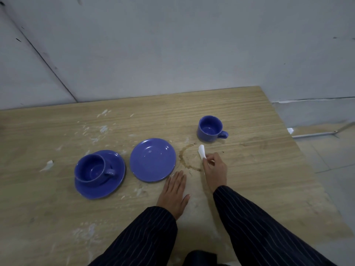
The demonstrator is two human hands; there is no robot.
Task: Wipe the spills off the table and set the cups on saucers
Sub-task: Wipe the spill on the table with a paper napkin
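Wiping in progress; one cup of two seated.
On the worktop, a brown ring spill remains at centre frame. One cup is seated on its saucer at lower left; the empty saucer and loose cup remain apart. The left hand is laid flat, holding nothing; a white tissue is pinched in the right hand.

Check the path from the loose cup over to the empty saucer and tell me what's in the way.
Nothing solid stands between the loose cup and the empty saucer. Only the brown ring spill lies on the table between them, with the right hand holding a white tissue at its far edge.
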